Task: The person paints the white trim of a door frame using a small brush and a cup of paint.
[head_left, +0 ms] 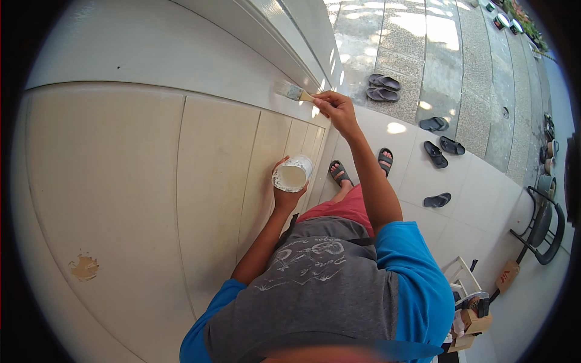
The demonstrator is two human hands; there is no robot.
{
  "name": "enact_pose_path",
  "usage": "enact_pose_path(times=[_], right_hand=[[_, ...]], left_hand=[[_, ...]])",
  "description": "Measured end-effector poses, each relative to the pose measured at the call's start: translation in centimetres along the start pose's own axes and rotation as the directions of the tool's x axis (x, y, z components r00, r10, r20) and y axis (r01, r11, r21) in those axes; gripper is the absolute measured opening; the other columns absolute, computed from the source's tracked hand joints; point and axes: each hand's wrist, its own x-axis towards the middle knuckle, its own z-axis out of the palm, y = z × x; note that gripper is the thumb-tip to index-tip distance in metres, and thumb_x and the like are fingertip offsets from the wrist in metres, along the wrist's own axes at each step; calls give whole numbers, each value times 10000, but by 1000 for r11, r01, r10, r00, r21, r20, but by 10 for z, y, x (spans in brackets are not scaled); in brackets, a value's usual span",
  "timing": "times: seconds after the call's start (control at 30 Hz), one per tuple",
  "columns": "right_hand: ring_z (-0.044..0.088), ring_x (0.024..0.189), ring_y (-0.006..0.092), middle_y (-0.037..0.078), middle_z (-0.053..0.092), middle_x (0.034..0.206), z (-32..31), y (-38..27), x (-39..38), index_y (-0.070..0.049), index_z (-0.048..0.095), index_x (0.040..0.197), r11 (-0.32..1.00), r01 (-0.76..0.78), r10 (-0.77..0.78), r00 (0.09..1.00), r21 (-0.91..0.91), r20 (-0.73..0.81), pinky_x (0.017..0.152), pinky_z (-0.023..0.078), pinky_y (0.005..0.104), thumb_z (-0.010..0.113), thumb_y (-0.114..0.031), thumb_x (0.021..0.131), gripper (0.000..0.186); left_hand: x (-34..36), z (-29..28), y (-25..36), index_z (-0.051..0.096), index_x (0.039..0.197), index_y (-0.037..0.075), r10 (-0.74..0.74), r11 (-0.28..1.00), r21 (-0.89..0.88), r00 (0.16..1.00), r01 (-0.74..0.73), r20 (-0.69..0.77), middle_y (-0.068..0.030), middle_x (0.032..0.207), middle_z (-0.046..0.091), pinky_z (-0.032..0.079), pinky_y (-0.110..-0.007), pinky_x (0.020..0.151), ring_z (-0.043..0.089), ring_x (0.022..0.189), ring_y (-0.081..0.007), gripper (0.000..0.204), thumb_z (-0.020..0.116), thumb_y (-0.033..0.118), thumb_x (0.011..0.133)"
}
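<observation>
One round, white-smeared tub [292,174] sits in the left fingers [281,161].

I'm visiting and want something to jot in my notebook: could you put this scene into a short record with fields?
Left hand: holds a white tub, opening toward the camera
Tub contents: pale liquid
Right hand: holds a paintbrush by its handle
Brush position: head at the white border beside the panels; contact unclear
Surface: pale panels, brownish patch at lower left
Worn on feet: dark sandals
Loose footwear: dark slippers at upper right
Seat: dark chair at right
</observation>
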Motion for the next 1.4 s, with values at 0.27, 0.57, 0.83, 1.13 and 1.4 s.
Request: enact_pose_path(times=[0.27, 0.57, 0.83, 1.13, 1.4], right_hand=[[671, 692, 205, 126, 733, 777, -97, 185, -1, -35, 778, 1014, 694, -158, 62, 985, -703, -160, 660, 515, 342, 752, -276, 905, 266], [696, 722, 229, 138, 734, 779, -9, 63, -5, -43, 772, 975, 675, -216, 52, 968, -706, -247, 681, 527, 357, 759, -294, 890, 265], [522, 682, 46, -2, 673, 778, -28, -53, -54, -1, 724, 1046, 960, -85, 76, 996, -266, -41, 584, 405, 244, 726, -208, 966, 222], [462, 651, 5, -32, 631, 776, -98, -150, -99, -21, 666, 1168, 950, -92, 69, 994, -300, -84, 561, 351, 198, 717, -200, 977, 267], [586, 714, 56, 11, 674, 851, -160, -226, -110, -35, 625, 1098, 955, -37, 4, 994, -296, -111, 611, 455, 230, 729, -125, 929, 218]], left_hand=[[12, 4, 6, 439, 1428, 24, 42, 999, 21, 999, -43, 12, -150, 1433, 528, 434, -411, 1112, 542, 1294, -293, 858, 859, 42, 680], [10, 3, 12, 388, 1450, 47, 46, 998, -34, 999, -46, -5, -161, 1485, 480, 428, -412, 1126, 506, 1345, -305, 928, 877, 23, 662], [47, 33, 51, 336, 1464, 67, 194, 977, -96, 980, -189, 49, -169, 1541, 422, 419, -401, 1143, 480, 1382, -325, 1036, 929, 31, 615], [84, 80, 116, 354, 1459, 69, 284, 933, -244, 958, -264, 47, -149, 1436, 483, 432, -404, 1128, 512, 1334, -302, 997, 910, 21, 634], [98, 132, 172, 417, 1426, 61, 198, 892, -423, 979, -161, 44, -135, 1420, 496, 437, -399, 1120, 529, 1307, -292, 919, 898, 39, 643]])
